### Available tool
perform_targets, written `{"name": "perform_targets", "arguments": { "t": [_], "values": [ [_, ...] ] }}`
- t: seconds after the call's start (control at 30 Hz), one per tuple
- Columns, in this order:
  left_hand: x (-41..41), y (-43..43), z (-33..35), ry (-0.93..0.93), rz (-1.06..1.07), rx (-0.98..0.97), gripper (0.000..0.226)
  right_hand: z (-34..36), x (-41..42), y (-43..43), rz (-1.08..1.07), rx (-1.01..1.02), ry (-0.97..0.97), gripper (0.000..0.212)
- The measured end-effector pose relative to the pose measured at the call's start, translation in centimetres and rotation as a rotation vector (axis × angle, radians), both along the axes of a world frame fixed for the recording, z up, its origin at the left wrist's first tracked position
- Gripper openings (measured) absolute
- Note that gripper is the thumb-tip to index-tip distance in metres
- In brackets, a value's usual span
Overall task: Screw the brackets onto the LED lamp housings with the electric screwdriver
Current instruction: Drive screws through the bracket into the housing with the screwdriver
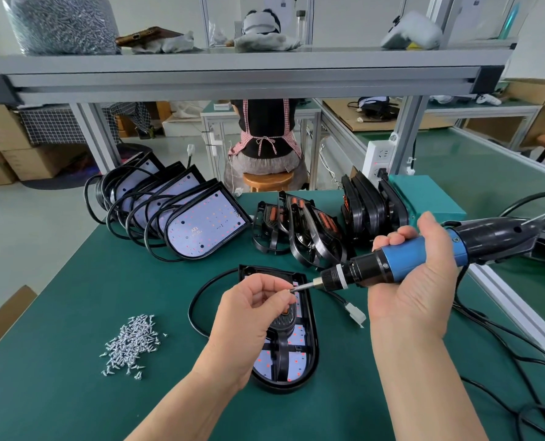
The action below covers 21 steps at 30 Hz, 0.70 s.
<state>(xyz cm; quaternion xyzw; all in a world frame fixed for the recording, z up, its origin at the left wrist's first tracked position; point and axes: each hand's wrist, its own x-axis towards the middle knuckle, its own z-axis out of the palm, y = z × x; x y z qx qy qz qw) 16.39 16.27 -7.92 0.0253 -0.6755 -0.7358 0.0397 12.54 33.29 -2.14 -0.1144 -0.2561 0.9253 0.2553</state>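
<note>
A black LED lamp housing point(309, 354) lies flat on the green table in front of me, with a black bracket point(282, 342) laid over its white LED board. My left hand point(252, 310) hovers above the housing and pinches a small screw point(290, 290) against the screwdriver's bit tip. My right hand point(414, 281) grips the blue and black electric screwdriver point(423, 254), held nearly level and pointing left. A pile of loose silver screws point(131, 343) lies on the table to the left.
A fanned row of housings with cables point(182, 218) stands at the back left. Loose brackets point(306, 233) and stacked black parts point(369, 202) sit behind the work. A teal box point(430, 195), a white connector point(355, 315) and cables point(519, 361) lie right. A person sits beyond the table.
</note>
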Motion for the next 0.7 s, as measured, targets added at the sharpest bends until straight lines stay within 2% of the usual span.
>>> {"name": "perform_targets", "arguments": {
  "t": [0.2, 0.43, 0.57, 0.63, 0.7],
  "values": [
    [0.2, 0.6, -0.4, 0.099, 0.069, -0.119, 0.025, -0.6, 0.2, -0.6, -0.070, 0.056, -0.023, 0.024],
    [0.5, 0.8, -0.4, 0.123, -0.033, -0.193, 0.037, -0.9, 0.0, -1.0, -0.057, 0.072, -0.007, 0.015],
    [0.1, -0.2, 0.0, 0.197, -0.045, -0.401, 0.048, -0.9, -0.1, -1.3, -0.060, 0.106, -0.006, 0.013],
    [-0.3, -1.4, 0.3, 0.219, 0.050, -0.552, 0.062, -0.8, -0.4, -1.0, -0.069, 0.130, 0.002, 0.014],
    [-1.1, -2.7, 0.2, 0.159, 0.174, -0.606, 0.069, -0.7, -0.7, -0.6, -0.085, 0.163, 0.010, 0.017]
  ]
}}
